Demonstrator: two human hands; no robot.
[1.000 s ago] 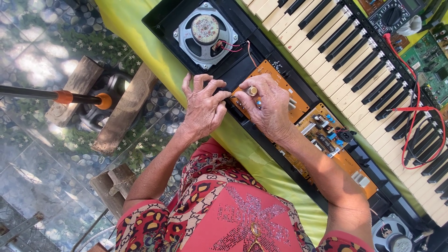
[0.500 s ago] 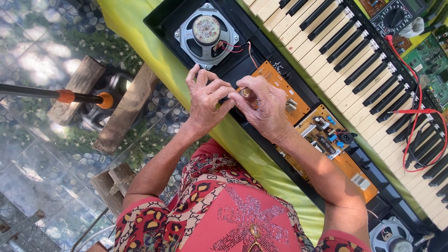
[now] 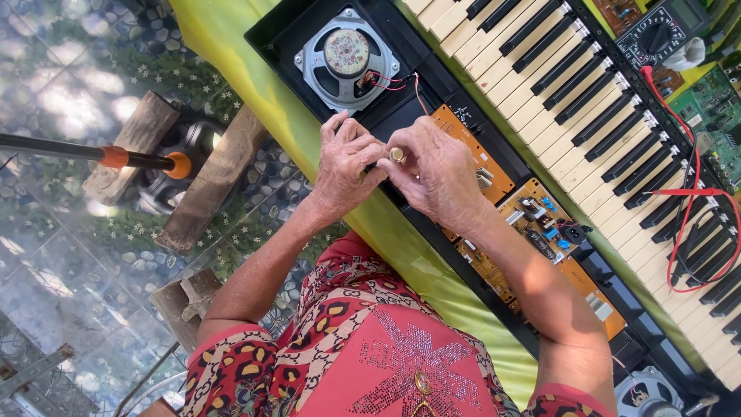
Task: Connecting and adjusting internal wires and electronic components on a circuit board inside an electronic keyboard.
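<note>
An opened electronic keyboard (image 3: 587, 116) lies across a yellow-green cloth, its black case open toward me. My left hand (image 3: 345, 166) and my right hand (image 3: 436, 171) meet over the case's near edge, beside the orange circuit board (image 3: 471, 147). Between their fingertips sits a small brass-coloured round part (image 3: 397, 154), pinched by both hands. A round grey speaker (image 3: 346, 58) with red wires sits in the case just beyond my left hand. What lies under my palms is hidden.
A second orange board (image 3: 571, 255) with blue parts runs along the case to the right. A multimeter (image 3: 656, 35) with red leads (image 3: 695, 193) rests past the keys, near green boards (image 3: 714, 108). Wooden blocks (image 3: 216, 177) and an orange-collared rod (image 3: 116, 157) lie on the pebble floor at left.
Both hands have drawn closer together and shifted slightly toward me; the small brass part now shows between the fingertips of both hands.
</note>
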